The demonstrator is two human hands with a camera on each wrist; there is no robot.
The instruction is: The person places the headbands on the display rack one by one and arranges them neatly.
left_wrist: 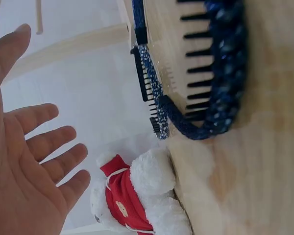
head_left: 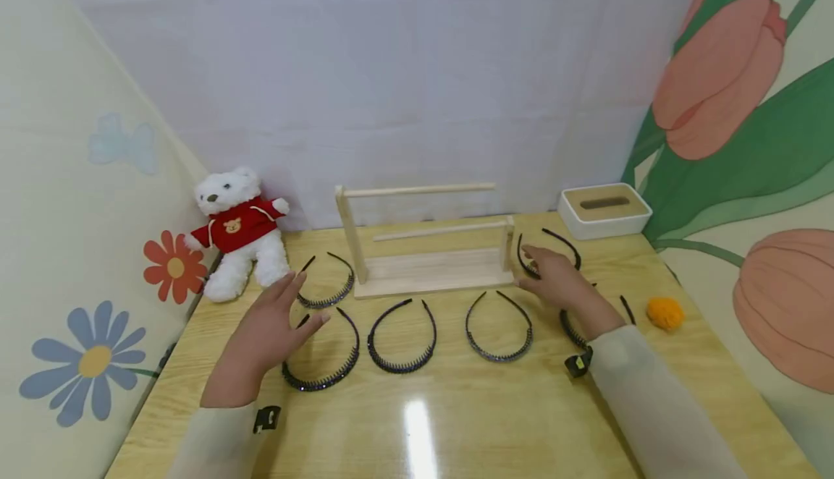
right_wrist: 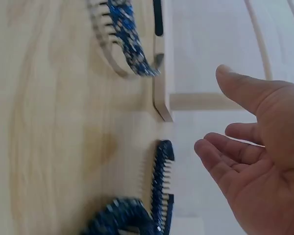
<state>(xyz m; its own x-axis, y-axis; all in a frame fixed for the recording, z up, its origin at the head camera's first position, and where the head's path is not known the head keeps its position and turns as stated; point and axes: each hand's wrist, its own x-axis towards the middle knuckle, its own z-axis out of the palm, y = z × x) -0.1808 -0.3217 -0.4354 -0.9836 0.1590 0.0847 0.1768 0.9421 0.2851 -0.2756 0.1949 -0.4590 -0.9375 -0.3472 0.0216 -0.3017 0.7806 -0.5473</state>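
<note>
My left hand point(head_left: 267, 327) hovers at the left with fingers spread, holding nothing; in its wrist view the palm point(left_wrist: 24, 166) is bare. Below it lies a dark toothed headband point(head_left: 319, 386), and a similar one point(head_left: 329, 302) lies behind. My right hand point(head_left: 557, 280), fingers loosely bent and apart from the thumb, is over a headband point(head_left: 577, 253) at the back right; its wrist view shows nothing in the hand point(right_wrist: 264, 156). Another headband point(head_left: 572, 333) is partly hidden under the right forearm. Two more, a middle headband point(head_left: 402, 369) and a right-centre headband point(head_left: 499, 357), lie between the hands.
Behind the headbands stands a wooden rack point(head_left: 430, 273) with an upper and a lower rod. A white teddy bear point(head_left: 237, 229) in a red top sits back left. A white tissue box point(head_left: 606, 222) and an orange fluffy ball point(head_left: 665, 313) are on the right.
</note>
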